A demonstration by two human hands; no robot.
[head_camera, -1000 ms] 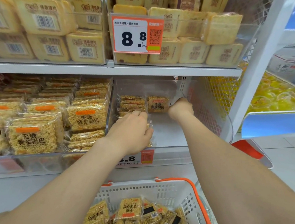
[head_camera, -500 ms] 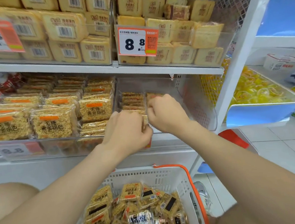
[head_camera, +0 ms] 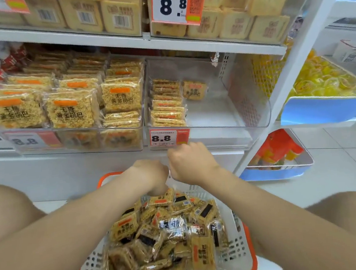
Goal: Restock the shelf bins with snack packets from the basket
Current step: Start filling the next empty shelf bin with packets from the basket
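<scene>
I see both hands low over the far end of the basket (head_camera: 92, 269), which is heaped with snack packets (head_camera: 160, 233). The left hand (head_camera: 153, 178) dips onto the heap, with the right hand (head_camera: 191, 166) just beside it. Their fingers curl out of sight, so I cannot tell either grip. Above, the clear shelf bin (head_camera: 225, 117) holds a row of packets (head_camera: 166, 103) along its left wall.

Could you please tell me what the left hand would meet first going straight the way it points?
Probably the topmost clear-wrapped yellow snack packet heaped in the white orange-rimmed plastic basket; the left hand points down at it, though contact is unclear.
</scene>
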